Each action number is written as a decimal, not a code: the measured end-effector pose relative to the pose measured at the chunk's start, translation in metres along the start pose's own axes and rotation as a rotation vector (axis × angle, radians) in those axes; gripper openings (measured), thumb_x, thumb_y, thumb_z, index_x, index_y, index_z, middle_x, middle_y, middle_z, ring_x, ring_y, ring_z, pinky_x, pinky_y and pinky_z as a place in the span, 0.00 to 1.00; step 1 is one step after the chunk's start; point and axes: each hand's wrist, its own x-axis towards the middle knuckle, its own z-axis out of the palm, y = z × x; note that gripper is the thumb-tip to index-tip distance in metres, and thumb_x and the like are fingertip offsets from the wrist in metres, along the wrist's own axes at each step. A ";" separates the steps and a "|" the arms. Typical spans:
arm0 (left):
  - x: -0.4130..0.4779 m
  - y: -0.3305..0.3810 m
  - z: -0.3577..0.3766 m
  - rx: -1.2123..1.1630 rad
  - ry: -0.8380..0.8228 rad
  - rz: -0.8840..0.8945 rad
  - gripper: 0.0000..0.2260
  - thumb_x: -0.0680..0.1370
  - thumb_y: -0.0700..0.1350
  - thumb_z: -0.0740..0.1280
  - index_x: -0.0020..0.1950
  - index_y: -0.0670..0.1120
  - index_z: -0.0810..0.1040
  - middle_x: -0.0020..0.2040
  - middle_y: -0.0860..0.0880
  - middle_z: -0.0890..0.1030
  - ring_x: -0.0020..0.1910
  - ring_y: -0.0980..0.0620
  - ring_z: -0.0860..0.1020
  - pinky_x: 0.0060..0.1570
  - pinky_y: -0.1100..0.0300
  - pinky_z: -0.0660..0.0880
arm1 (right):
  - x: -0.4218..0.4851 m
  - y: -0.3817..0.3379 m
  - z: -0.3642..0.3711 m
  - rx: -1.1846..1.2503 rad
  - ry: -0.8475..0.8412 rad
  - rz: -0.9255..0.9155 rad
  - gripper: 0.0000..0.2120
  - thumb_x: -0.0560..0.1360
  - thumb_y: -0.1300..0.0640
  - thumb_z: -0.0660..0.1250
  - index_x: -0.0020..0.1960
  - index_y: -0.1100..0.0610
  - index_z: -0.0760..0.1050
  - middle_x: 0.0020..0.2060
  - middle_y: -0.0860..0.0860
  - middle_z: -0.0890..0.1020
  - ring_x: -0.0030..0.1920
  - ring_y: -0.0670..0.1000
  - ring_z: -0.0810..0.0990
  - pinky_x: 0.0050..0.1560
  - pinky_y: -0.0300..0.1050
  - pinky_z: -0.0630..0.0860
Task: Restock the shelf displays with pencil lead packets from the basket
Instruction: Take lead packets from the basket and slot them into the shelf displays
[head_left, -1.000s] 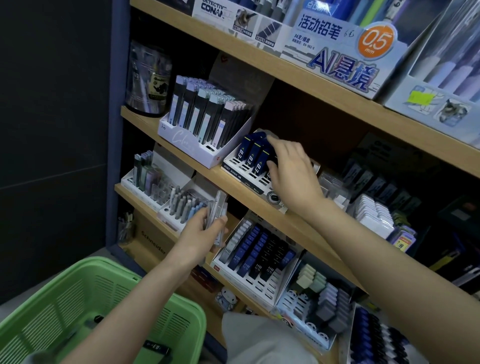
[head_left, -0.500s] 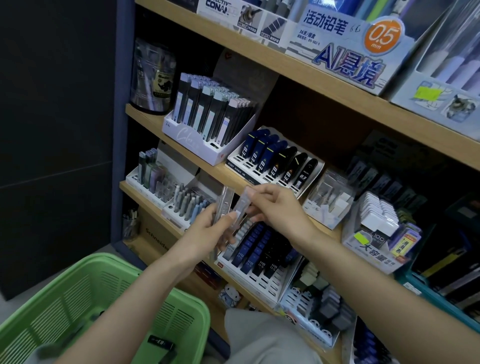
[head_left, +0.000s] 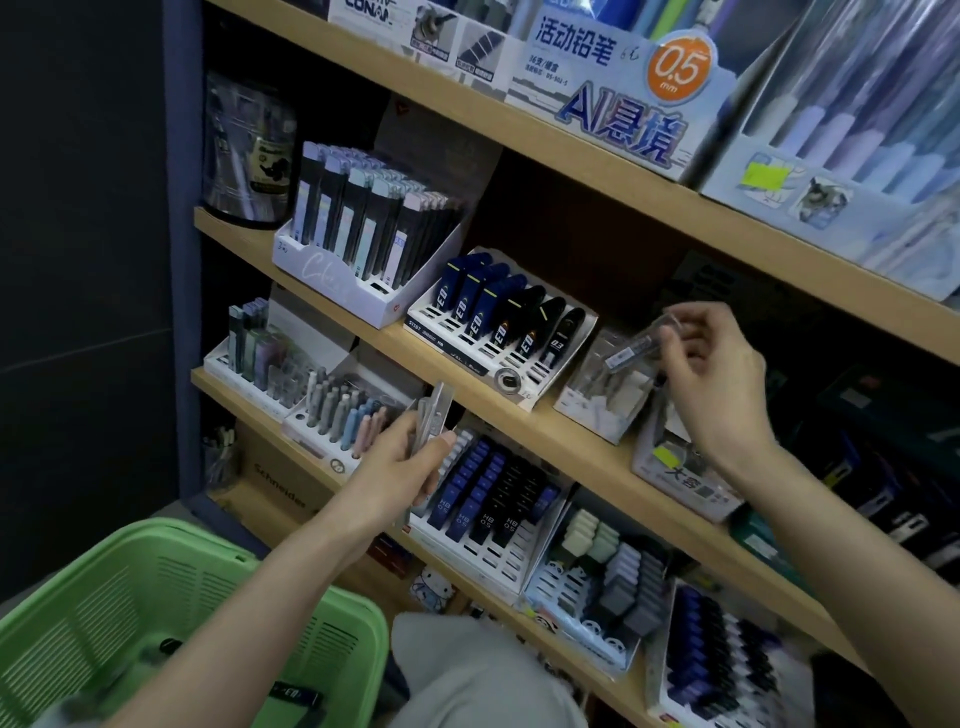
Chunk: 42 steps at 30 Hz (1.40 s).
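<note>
Right hand (head_left: 722, 384), clear packet (head_left: 631, 351) now up by wooden shelf (head_left: 582, 452)

One camera, worn on the person's head. It faces forward and down, tilted, so the shelves (head_left: 561, 441) run slantwise across the frame. It sits close, about arm's reach from them. The wide lens also takes in the basket (head_left: 104, 623) at lower left.

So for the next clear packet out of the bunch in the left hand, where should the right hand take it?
Probably by the top end: the clear packets stand roughly upright in the left hand, upper ends free above its fingers. Pinch one across its flat faces, coming from above and the right.
</note>
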 end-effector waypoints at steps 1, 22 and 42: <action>0.000 -0.001 0.001 0.008 0.002 -0.002 0.05 0.81 0.46 0.60 0.53 0.46 0.71 0.33 0.48 0.72 0.25 0.59 0.69 0.26 0.69 0.68 | 0.003 0.006 -0.002 -0.030 0.018 0.003 0.08 0.80 0.58 0.61 0.59 0.57 0.71 0.45 0.47 0.76 0.42 0.43 0.75 0.42 0.33 0.75; 0.008 -0.011 0.012 -0.020 -0.040 -0.010 0.02 0.81 0.46 0.61 0.52 0.51 0.72 0.30 0.49 0.72 0.28 0.55 0.68 0.33 0.60 0.68 | 0.018 0.033 0.025 -0.312 -0.254 -0.033 0.06 0.74 0.63 0.69 0.49 0.57 0.75 0.48 0.54 0.76 0.45 0.51 0.78 0.50 0.51 0.78; 0.000 -0.004 0.014 0.023 -0.194 0.020 0.07 0.79 0.41 0.64 0.54 0.38 0.73 0.25 0.55 0.69 0.21 0.61 0.65 0.22 0.70 0.63 | -0.063 -0.050 0.075 0.101 -0.771 0.227 0.18 0.80 0.43 0.56 0.60 0.55 0.71 0.47 0.47 0.80 0.37 0.41 0.78 0.43 0.37 0.77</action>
